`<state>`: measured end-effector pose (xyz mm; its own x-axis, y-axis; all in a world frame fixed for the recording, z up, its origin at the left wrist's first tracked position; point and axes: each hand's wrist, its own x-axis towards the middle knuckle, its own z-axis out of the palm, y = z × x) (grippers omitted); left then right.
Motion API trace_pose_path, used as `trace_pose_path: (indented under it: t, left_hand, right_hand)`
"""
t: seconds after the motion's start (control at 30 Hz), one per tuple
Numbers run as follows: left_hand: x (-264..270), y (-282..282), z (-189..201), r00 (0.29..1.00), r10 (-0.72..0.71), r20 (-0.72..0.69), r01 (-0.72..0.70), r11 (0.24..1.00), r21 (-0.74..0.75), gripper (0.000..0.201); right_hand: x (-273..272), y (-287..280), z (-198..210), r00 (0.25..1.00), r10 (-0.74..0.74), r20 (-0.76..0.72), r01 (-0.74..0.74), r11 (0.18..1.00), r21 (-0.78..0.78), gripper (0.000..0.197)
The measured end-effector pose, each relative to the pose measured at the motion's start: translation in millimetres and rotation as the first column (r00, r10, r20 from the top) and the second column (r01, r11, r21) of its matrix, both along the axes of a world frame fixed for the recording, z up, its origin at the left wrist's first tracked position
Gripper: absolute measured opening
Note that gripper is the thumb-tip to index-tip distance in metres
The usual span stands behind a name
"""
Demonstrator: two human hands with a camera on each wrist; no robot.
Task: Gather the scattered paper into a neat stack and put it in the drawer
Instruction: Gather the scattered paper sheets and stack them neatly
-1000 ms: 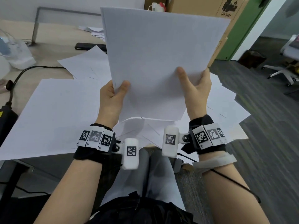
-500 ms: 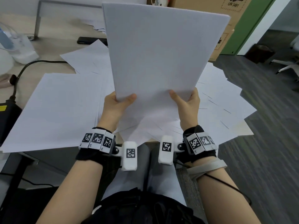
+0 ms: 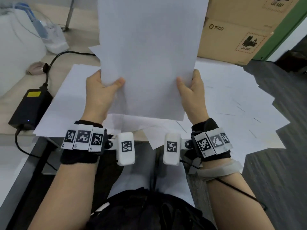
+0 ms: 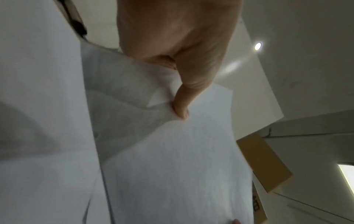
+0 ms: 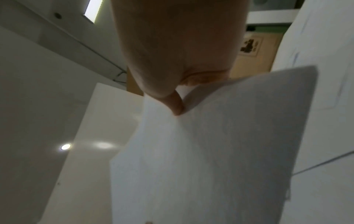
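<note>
We hold a sheaf of white paper upright above the desk, one hand on each long edge near the bottom. Our left hand pinches the left edge, thumb pressed flat on the near face and the other fingers curled out of sight behind; our right hand mirrors it on the right edge. In both wrist views a thumb bears on the sheet and the paper bows a little around it. Both forearms reach forward side by side, wrists cocked upward. Many loose sheets lie fanned over the desk beneath and to the right, some overhanging its edge. The risks, as we judge them: the grip sits low on a tall, limp bundle, so the top could flop or sheets slide askew; tapping the bundle down onto the loose layer could skid it or push overhanging sheets to the floor. No drawer is in view, so most of the task remains.
</note>
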<state>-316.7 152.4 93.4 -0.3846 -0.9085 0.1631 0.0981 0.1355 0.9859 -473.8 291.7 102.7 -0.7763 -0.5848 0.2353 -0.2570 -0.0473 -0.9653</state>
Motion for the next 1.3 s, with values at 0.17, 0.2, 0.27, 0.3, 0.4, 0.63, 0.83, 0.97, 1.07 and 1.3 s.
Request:
trace_pose_path:
  t: [0.17,0.2,0.27,0.3,0.4,0.63,0.83,0.97,1.07,1.3]
  left_hand:
    - [49.6,-29.3,-9.9,0.976,0.159,0.149,-0.157,0.987,-0.024,0.022]
    - [59.3,-34.2,-14.3,0.967,0.184,0.177,-0.184,0.983,-0.016,0.02]
    - [77.3,-44.6,-23.3,0.941,0.238,0.242,-0.244,0.97,-0.005,0.024]
    - [85.3,-49.2,-27.2,0.927,0.258,0.272,-0.267,0.964,-0.006,0.029]
    - [104.2,-61.2,-35.9,0.881,0.298,0.367,-0.307,0.951,-0.034,0.033]
    - [120.6,-76.7,-45.6,0.769,0.328,0.549,-0.303,0.943,-0.139,0.034]
    - [120.6,-78.2,-50.0,0.703,0.327,0.632,-0.277,0.944,-0.181,0.044]
    - [118.6,-73.4,-49.7,0.669,0.369,0.645,-0.247,0.929,-0.275,0.037]
    - [114.0,-71.3,-46.5,0.653,0.388,0.65,-0.226,0.919,-0.322,0.045]
    - [77.1,-48.3,-33.2,0.792,0.181,0.583,-0.023,0.963,-0.268,0.034]
  right_hand:
    - [31.6,-39.4,-7.4,0.978,0.172,0.115,-0.189,0.968,0.167,0.012]
    - [38.3,-47.4,-11.9,0.973,0.192,0.128,-0.214,0.957,0.195,0.012]
    - [52.0,-62.2,-21.9,0.962,0.218,0.164,-0.254,0.934,0.251,0.02]
    - [58.6,-69.2,-27.6,0.957,0.223,0.188,-0.269,0.921,0.28,0.022]
    - [75.6,-87.0,-43.6,0.942,0.233,0.243,-0.307,0.889,0.34,0.028]
    - [95.9,-107.1,-67.1,0.94,0.194,0.28,-0.302,0.855,0.422,0.023]
    - [98.9,-112.1,-72.5,0.966,0.161,0.204,-0.242,0.84,0.485,0.029]
    - [96.6,-109.5,-66.9,0.984,0.148,0.097,-0.178,0.834,0.522,0.024]
    - [91.3,-103.3,-62.4,0.991,0.118,0.059,-0.131,0.846,0.516,0.029]
    - [67.3,-76.6,-49.0,0.998,0.056,-0.016,-0.043,0.893,0.448,0.024]
